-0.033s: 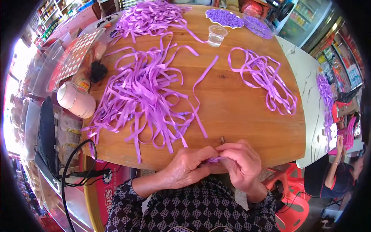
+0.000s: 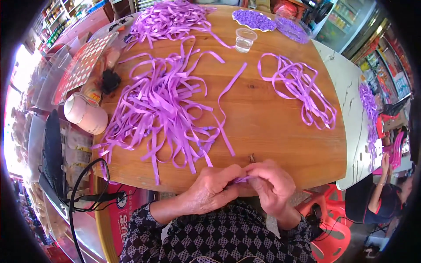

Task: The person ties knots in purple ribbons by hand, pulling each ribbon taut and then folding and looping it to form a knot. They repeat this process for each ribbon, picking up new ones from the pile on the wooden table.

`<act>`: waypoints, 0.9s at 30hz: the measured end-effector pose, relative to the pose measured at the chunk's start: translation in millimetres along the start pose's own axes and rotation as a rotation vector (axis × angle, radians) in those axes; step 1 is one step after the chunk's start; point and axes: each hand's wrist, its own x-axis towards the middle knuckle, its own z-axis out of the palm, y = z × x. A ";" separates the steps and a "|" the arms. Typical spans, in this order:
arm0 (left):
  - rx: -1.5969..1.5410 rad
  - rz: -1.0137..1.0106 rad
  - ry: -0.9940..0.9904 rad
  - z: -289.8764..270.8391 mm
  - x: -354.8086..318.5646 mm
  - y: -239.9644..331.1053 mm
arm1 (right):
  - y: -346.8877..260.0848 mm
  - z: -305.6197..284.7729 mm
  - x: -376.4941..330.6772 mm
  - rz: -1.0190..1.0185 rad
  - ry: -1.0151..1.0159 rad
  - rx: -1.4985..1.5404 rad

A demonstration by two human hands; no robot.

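Note:
At the table's near edge, my left hand [image 2: 217, 184] and my right hand [image 2: 274, 182] meet, both closed on a short bit of purple ribbon [image 2: 241, 179]. Most of that ribbon is hidden by my fingers. Beyond my left hand spreads a large loose heap of purple ribbons [image 2: 164, 107], some with small darker purple beads on them. One loose ribbon strand [image 2: 224, 103] trails off its right side. Farther right lies a looped bundle of purple ribbon [image 2: 298, 87].
Another ribbon pile [image 2: 171, 19] is at the far left. A plate of purple beads [image 2: 254, 20], a clear lidded tub [image 2: 293, 30] and a cup of clear liquid [image 2: 244, 40] stand at the back. A pink bottle [image 2: 86, 114] sits left; a red stool [image 2: 331, 230] stands right.
Both hands keep their grip on the ribbon, and my right hand has shifted very slightly left. The things on the table stay where they were.

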 end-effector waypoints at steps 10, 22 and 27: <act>-0.313 -0.192 0.227 1.5 5.9 6.5 | -3.3 20.5 -3.6 0.712 0.151 0.841; 0.404 0.117 0.444 22.9 2.4 -6.4 | -0.7 21.2 -10.8 0.808 0.120 1.001; 0.385 0.015 0.487 25.5 8.8 -7.9 | -1.7 22.9 -11.9 0.643 0.165 0.738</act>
